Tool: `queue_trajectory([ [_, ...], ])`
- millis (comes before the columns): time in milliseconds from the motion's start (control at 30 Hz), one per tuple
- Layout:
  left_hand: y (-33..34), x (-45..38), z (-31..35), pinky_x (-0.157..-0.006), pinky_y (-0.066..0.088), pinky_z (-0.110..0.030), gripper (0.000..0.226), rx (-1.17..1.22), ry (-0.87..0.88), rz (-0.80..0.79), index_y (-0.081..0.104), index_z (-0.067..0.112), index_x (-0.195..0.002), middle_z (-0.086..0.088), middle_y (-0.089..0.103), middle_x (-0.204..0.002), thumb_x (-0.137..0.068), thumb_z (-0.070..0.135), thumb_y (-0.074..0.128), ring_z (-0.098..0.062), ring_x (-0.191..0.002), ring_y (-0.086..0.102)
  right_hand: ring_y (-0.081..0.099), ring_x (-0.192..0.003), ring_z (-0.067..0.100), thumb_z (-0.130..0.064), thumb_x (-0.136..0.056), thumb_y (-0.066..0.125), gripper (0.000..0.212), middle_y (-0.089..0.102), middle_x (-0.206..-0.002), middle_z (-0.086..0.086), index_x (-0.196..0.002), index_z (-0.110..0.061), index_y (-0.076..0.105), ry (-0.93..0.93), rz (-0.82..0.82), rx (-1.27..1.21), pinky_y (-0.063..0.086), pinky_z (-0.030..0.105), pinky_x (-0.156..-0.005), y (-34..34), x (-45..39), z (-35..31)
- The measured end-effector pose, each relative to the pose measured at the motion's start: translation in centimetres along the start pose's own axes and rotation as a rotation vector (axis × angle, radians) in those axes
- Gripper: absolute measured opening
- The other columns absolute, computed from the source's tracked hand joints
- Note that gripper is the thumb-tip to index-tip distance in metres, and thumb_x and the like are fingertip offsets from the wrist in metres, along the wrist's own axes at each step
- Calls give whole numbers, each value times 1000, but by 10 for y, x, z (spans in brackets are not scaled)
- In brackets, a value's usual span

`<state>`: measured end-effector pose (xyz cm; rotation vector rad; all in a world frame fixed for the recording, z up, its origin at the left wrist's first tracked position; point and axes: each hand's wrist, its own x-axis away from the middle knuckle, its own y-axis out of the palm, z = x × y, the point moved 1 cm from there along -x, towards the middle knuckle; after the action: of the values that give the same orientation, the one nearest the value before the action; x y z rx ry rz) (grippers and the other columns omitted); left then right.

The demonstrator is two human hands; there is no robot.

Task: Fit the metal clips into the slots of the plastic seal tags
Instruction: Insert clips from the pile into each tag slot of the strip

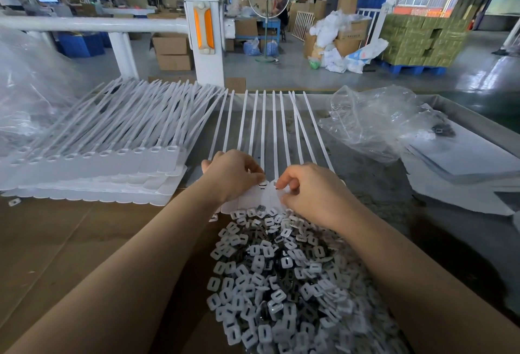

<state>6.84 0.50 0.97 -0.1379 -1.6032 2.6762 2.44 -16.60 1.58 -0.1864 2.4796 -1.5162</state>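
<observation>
A strip of joined white plastic seal tags [260, 197] lies in front of me, its long tails [267, 125] fanning away across the table. My left hand [232, 174] pinches a small metal clip at a tag's slot, fingers curled. My right hand [305, 191] pinches at the neighbouring tag head, and what its fingertips hold is hidden. A big heap of metal clips [278, 277] lies between my forearms, touching the tags' lower edge.
Stacked strips of white seal tags [92, 162] fill the left of the table. One stray clip [14, 201] lies at the far left. Crumpled clear plastic bags [374, 120] and white sheets [461, 167] sit on the right. A white railing post [204, 32] stands behind the table.
</observation>
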Motion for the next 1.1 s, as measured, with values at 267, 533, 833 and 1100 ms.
queue_trajectory([
  [267,4,0,-7,-104,35,-57,25,139,76,-74,62,33,-77,9,57,-86,-99,35,49,-31,-108,52,58,-87,8,-21,-90,65,22,59,-104,-10,-110,-30,69,-1,0,-9,41,17,-63,0,-1,0],
  [533,8,-2,-5,-102,25,-49,18,48,55,-51,60,36,-87,4,51,-105,-100,36,47,-19,-112,34,58,-84,8,-22,-91,65,19,56,-102,-10,-108,-29,69,-1,3,-12,48,24,-68,0,-1,-1],
  [833,6,-4,0,-103,27,-48,17,-57,-1,-57,64,34,-93,2,57,-114,-97,41,49,-25,-122,38,56,-82,5,-21,-91,64,20,55,-98,-12,-108,-30,69,-10,8,-1,43,18,-62,1,-1,0],
  [1100,4,0,-8,-100,27,-47,13,44,99,-58,63,42,-87,9,58,-106,-96,44,53,-20,-113,47,58,-87,7,-34,-93,64,16,58,-104,-11,-108,-32,67,-6,-1,33,50,23,-70,0,-2,-3],
])
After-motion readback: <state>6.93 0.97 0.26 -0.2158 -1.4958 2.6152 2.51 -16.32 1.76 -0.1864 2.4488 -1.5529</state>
